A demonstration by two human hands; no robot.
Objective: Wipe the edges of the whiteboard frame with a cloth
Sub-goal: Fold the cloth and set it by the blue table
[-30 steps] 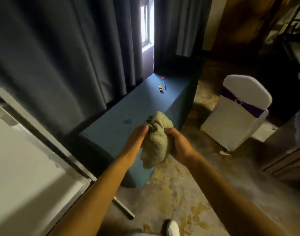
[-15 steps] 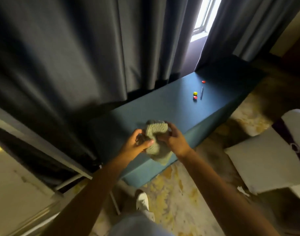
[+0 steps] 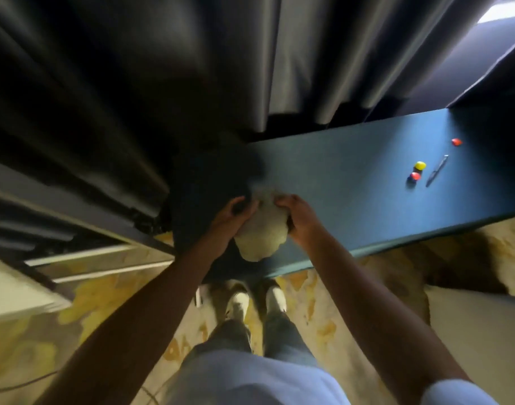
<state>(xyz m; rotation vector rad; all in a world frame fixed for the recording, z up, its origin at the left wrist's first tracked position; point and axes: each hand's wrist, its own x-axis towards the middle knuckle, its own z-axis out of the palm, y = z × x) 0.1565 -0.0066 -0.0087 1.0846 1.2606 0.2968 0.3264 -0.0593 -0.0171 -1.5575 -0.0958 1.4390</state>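
Dark curtains (image 3: 192,68) hang across the whole far side, and their lower hem falls just behind the long blue table (image 3: 352,176). The near edge of the table runs from the middle toward the right, and the floor (image 3: 323,302) with yellow patches lies below it, where my two shoes (image 3: 259,299) stand close to the table end. At the left I see the whiteboard (image 3: 13,293), only its pale corner, with the dark frame (image 3: 60,229) and light bars beside it; this part is blurred. Between the frame and the table end there is a narrow gap of floor. At the lower right stands something pale, which I cannot identify.

On the far right part of the table lie a pen (image 3: 436,171), a yellow magnet (image 3: 419,165) and two red magnets (image 3: 415,176), all well apart from my hands.

I hold the cloth (image 3: 260,232) with both hands above the left end of the table. My left hand (image 3: 230,217) grips its left side with curled fingers, and my right hand (image 3: 300,217) grips its right side. The cloth is bunched and its lower part hangs down between my wrists. It is not touching the whiteboard frame.
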